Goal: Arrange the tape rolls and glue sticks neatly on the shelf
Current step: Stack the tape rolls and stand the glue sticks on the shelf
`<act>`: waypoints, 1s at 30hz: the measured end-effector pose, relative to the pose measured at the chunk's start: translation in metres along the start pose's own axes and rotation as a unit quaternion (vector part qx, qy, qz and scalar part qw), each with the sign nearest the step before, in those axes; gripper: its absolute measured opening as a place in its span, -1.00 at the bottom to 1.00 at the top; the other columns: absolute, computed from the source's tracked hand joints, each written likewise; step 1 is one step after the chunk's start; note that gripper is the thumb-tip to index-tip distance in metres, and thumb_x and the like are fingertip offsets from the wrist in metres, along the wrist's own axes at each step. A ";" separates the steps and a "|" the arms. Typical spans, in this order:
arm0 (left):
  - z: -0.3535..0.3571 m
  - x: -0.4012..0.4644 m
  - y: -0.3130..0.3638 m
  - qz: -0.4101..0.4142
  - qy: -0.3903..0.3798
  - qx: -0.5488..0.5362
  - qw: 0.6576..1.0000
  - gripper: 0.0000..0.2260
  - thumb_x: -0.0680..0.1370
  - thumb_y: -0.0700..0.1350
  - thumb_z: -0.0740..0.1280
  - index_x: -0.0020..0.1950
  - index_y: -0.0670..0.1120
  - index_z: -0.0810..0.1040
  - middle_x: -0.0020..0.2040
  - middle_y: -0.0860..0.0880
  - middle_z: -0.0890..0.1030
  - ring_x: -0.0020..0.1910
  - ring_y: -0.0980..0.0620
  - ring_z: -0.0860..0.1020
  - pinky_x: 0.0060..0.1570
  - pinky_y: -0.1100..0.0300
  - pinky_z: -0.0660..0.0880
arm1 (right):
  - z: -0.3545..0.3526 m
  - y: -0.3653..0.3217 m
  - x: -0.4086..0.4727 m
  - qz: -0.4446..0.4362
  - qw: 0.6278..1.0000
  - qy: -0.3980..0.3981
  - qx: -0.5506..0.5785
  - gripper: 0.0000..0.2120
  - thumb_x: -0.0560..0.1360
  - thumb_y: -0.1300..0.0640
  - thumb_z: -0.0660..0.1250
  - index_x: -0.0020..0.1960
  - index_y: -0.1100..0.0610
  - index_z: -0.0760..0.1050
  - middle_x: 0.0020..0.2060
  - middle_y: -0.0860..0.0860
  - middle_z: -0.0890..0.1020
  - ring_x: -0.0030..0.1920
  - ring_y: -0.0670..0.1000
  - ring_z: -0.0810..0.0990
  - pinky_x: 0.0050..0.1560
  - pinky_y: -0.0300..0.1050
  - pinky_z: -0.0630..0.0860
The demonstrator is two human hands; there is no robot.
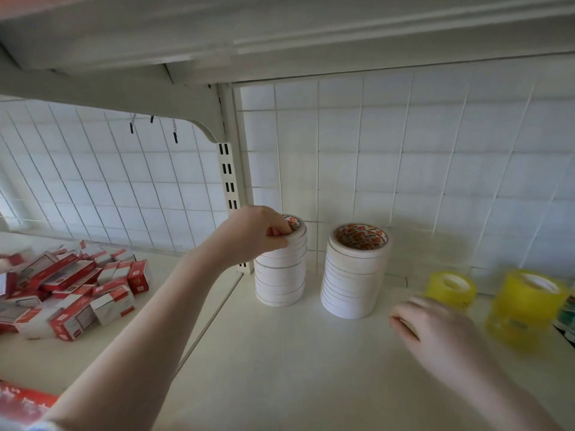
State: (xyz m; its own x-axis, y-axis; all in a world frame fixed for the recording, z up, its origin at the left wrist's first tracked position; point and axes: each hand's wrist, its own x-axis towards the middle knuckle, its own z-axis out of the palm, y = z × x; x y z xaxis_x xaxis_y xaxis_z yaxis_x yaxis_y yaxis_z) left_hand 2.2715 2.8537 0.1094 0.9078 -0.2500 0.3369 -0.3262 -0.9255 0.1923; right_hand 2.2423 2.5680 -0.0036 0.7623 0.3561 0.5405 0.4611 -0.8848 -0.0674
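The work surface is a white shelf under a second white shelf, backed by a white wire grid panel. A slotted upright divides the back into a left and a right bay.

At far left, a loose heap of red-and-white boxes covers the left bay; their print is too small to read. A red package sits at the lower left frame edge.

The left hand reaches in over the seam, fingers curled around the top rolls of the left stack of white tape rolls, which stands just right of the upright, near the grid. A second white stack stands just beside it, apart; its core carries red-orange print, unreadable.

Bare shelf lies in front of both stacks.

The right hand hovers blurred above it, fingers loosely bent, holding nothing. Yellow tape rolls stand at the right edge.
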 end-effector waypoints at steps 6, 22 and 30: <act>0.002 0.007 -0.001 -0.004 -0.006 -0.006 1.000 -0.94 0.47 0.01 0.37 -0.15 0.08 0.63 -0.28 0.15 0.52 -0.24 0.20 0.47 -0.09 0.10 0.50 | 0.004 0.002 -0.001 0.019 0.995 -0.090 -0.034 -0.66 0.11 0.14 0.60 -0.50 0.00 0.41 -0.53 -0.08 0.44 -0.50 -0.07 0.47 -0.55 -0.25 0.16; 0.002 0.012 0.000 -0.037 -0.021 -0.068 0.997 -0.97 0.43 -0.03 0.40 -0.16 0.10 0.63 -0.26 0.16 0.58 -0.21 0.18 0.52 -0.05 0.17 0.52 | -0.003 0.001 0.001 0.051 0.992 -0.118 -0.007 -0.91 0.50 0.05 0.31 -0.16 0.00 0.56 -0.21 -0.06 0.59 -0.12 -0.07 0.55 -0.44 -0.36 0.09; 0.003 0.011 0.002 -0.050 -0.024 -0.081 0.995 -0.91 0.43 -0.02 0.42 -0.09 0.06 0.65 -0.20 0.13 0.61 -0.15 0.11 0.56 0.01 0.06 0.52 | -0.002 0.006 -0.001 -0.008 0.991 -0.128 -0.043 -0.78 0.58 -0.07 0.10 0.07 -0.07 0.49 0.00 -0.12 0.53 0.06 -0.16 0.48 -0.20 -0.26 0.28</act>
State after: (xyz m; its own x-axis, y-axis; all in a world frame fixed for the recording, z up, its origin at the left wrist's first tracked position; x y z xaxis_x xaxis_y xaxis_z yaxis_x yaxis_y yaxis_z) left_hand 2.2822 2.8484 0.1107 0.9484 -0.1754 0.2640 -0.2675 -0.8897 0.3699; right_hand 2.2434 2.5618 -0.0028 0.8509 0.4244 0.3096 0.4415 -0.8971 0.0163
